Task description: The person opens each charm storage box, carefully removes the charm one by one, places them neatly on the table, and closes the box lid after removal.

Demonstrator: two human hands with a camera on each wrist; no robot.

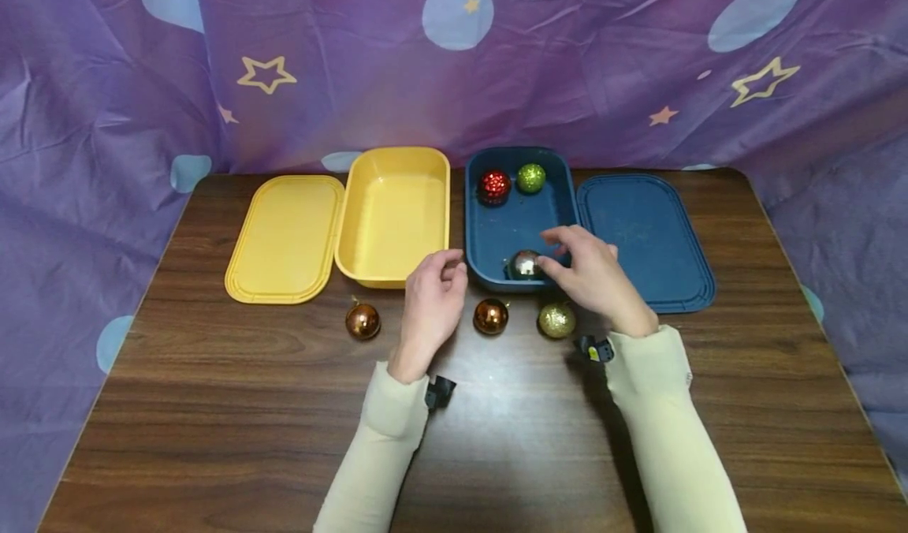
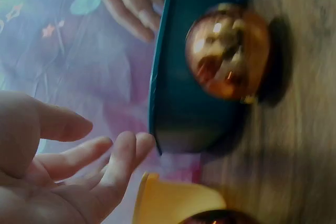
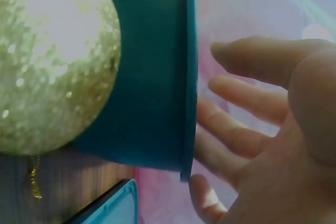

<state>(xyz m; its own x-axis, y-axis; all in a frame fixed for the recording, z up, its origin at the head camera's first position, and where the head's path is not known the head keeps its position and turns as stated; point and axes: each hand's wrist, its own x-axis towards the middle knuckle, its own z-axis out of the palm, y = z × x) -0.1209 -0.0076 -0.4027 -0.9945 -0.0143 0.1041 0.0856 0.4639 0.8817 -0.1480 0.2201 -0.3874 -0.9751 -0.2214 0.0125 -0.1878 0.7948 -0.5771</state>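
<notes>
My right hand (image 1: 587, 269) hovers over the right side of the blue box (image 1: 489, 237), thumb and fingers apart and holding nothing. Just left of its thumb a silver bauble (image 1: 523, 265) lies inside the box near the front wall. A red bauble (image 1: 494, 187) and a green glitter bauble (image 1: 530, 178) lie at the box's back. My left hand (image 1: 434, 300) is raised between the yellow box (image 1: 393, 225) and the blue one, its fingers loosely bent around nothing. On the table stand a copper bauble (image 1: 491, 317), a gold glitter bauble (image 1: 556, 321) and another copper bauble (image 1: 363, 322).
The yellow lid (image 1: 287, 237) lies flat left of the yellow box. A blue lid (image 1: 645, 241) lies right of the blue box. Behind the wooden table (image 1: 284, 423) hangs a purple cloth (image 1: 369, 60) with stars. Three baubles sit in front of the boxes.
</notes>
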